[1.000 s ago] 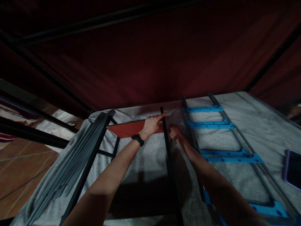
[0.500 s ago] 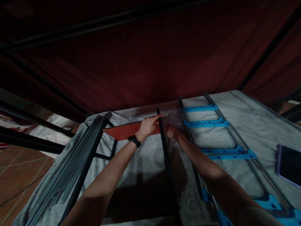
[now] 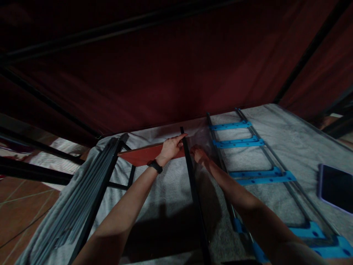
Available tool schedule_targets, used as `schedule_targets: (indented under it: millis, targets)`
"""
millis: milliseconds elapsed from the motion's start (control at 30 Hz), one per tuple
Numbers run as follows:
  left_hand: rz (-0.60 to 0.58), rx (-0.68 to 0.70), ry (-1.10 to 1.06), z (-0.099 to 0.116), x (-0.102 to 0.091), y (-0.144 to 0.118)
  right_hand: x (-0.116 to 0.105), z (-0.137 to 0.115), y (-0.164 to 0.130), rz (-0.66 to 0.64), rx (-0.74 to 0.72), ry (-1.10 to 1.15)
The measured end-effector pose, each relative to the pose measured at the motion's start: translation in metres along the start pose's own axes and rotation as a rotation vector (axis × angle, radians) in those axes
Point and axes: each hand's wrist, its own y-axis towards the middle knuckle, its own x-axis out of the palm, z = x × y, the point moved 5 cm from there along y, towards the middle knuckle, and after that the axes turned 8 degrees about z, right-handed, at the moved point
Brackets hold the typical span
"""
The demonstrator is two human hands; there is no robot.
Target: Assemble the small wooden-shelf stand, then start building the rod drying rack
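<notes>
One board (image 3: pixel 140 155) between two black bars (image 3: pixel 190 173); left hand (image 3: pixel 170 148) clasps it, forefinger across one bar; right hand (image 3: pixel 200 154) at its end, grip unclear. One phone (image 3: pixel 337 188) far right. Pose unchanged since last second; view shifted.

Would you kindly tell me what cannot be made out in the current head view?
In the head view:
- Left hand: its palm side, hidden by the back of the hand, so its contact with the board is unclear.
- Right hand: fingertips, lost in shadow near the black bar.
- Phone: far end, cut off by the right edge.
- Tubes: near ends, cut off by the bottom edge.
</notes>
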Motion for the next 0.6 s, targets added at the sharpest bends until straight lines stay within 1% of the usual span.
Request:
schedule_targets:
  millis: [200, 367, 600]
  targets:
    - [-0.007, -0.002, 0.005, 0.0010, 0.0001, 0.0001, -0.0030, -0.0043, -0.0004, -0.020, -0.011, -0.013]
    - [-0.006, 0.020, 0.001, 0.0009, 0.0020, 0.0004, -0.0010, -0.0066, 0.0045, -0.031, -0.048, -0.009]
    - [-0.013, 0.069, -0.060, -0.0021, 0.0027, -0.0003, 0.0043, -0.0039, 0.0057, 0.007, -0.060, 0.015]
